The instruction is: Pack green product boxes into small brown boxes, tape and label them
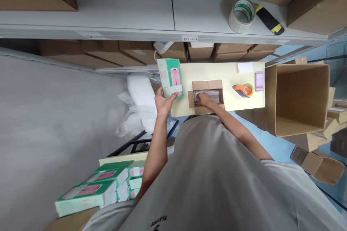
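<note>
My left hand (164, 103) grips the lower end of a green and white product box (170, 78), thumb on its front, which shows a pink cup. The box is held tilted over the left end of the cream table (227, 74). To its right stands a small open cardboard carton (207, 85) with its flaps spread outward. Clear bubble wrap (214, 96) lines the carton. My right hand (204, 99) reaches inside with curled fingers, closed on the wrap near the carton's left wall; the fingertips are partly hidden.
An orange tape dispenser (243, 90), a phone (259, 81) and a white paper (245, 67) lie on the table's right. A large open carton (300, 97) stands beyond. Tape (242, 15) and a utility knife (269, 20) rest on the shelf. Left are bubble wrap rolls (139, 94) and stacked green boxes (89, 191).
</note>
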Available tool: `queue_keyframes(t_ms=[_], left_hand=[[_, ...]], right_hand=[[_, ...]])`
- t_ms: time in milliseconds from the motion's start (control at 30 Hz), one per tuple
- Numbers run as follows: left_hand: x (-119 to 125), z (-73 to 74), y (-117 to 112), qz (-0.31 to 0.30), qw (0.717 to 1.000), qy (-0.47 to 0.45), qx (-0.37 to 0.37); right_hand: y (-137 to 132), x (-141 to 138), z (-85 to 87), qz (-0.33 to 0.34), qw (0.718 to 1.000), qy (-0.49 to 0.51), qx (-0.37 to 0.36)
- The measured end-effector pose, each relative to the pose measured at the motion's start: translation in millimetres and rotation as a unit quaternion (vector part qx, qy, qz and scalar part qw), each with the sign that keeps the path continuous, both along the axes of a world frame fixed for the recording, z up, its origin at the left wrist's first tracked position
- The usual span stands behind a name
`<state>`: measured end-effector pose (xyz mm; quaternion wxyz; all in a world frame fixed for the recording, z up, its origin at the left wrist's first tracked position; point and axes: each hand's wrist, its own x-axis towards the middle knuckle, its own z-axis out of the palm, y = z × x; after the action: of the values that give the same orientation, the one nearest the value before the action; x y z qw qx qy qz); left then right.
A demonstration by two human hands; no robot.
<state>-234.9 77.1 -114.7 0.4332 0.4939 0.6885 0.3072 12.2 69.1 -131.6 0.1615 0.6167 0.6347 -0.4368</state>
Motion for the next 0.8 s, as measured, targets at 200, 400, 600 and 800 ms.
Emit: queue_keyframes(t_ms=[200, 400, 600, 800], left_hand=[[26.6, 44.8, -22.6, -0.043, 0.996, -0.065, 0.052], [79.3, 68.6, -23.9, -0.228, 0.971, 0.053, 0.041], [100.9, 83.8, -16.2, -0.386, 0.908, 0.159, 0.019], [94.9, 68.6, -13.2, -0.413, 0.89, 0.191, 0.01]], right_hand=[[-15.3, 68.4, 39.6, -0.116, 0.983, 0.086, 0.115], [-44.2, 152.6, 105.5, -0.209, 0.917, 0.163, 0.298], [-59.0, 164.7, 119.3, -0.087, 0.945, 0.127, 0.287], [-64.3, 155.5, 78.0, -0.113, 0.954, 0.166, 0.224]])
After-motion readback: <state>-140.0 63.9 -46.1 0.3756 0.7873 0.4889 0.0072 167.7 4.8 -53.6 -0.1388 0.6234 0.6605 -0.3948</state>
